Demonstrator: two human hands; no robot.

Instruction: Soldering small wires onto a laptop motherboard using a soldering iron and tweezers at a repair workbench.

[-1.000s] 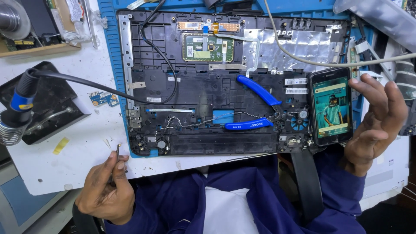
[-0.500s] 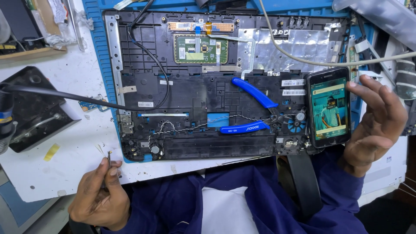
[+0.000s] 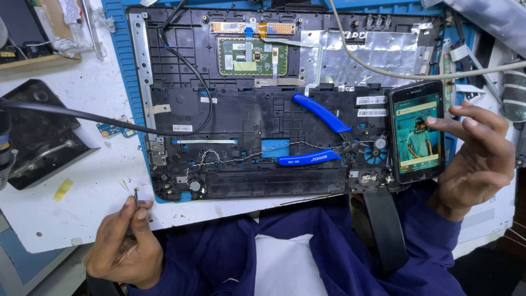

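Note:
My left hand (image 3: pixel 123 244) rests at the table's near edge, pinching a thin pair of tweezers (image 3: pixel 135 198) with the tip pointing up. An opened black laptop chassis (image 3: pixel 246 109) lies on a blue mat in front of me. A smartphone (image 3: pixel 416 131) with a lit screen stands on the chassis's right end. My right hand (image 3: pixel 474 159) hovers beside it, fingers spread, the index fingertip touching the screen. Blue-handled cutters (image 3: pixel 315 137) lie on the chassis between my hands.
A black cable (image 3: pixel 82 114) runs from the left across the white table (image 3: pixel 66 164) into the chassis. A black tool stand (image 3: pixel 38 137) sits at the left. A grey cord (image 3: pixel 416 74) crosses the top right. A green circuit board (image 3: pixel 252 56) sits near the chassis's top.
My left hand with the tweezers has drifted slightly toward me. My right hand's index finger has moved onto the phone's screen. The view has shifted a little to the right.

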